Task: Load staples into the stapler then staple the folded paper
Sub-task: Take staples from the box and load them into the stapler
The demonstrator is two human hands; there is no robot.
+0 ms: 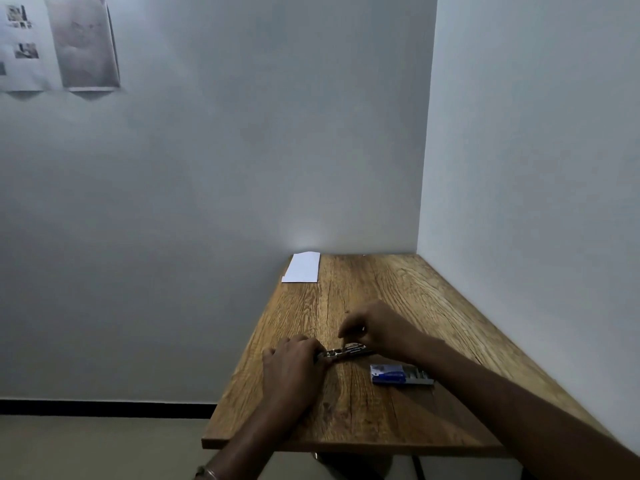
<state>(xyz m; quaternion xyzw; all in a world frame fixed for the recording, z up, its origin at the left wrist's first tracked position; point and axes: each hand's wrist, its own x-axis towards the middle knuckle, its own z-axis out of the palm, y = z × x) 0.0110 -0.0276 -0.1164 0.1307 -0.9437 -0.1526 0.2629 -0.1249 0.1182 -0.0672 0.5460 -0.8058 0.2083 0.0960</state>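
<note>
A small metal stapler [346,352] lies on the wooden table [398,299], near its middle. My left hand [294,365] rests on the table and grips the stapler's left end. My right hand [377,327] hovers over the stapler's right end with fingertips pinched together just above it; what they pinch is too small to tell. A blue staple box [401,374] lies open to the right of the stapler, with staples showing at its right side. The folded white paper [302,268] lies at the table's far left corner.
The table stands in a room corner, with a wall along its far edge and another along its right edge. Its left and near edges drop to the floor. Papers [59,43] hang on the far wall at upper left.
</note>
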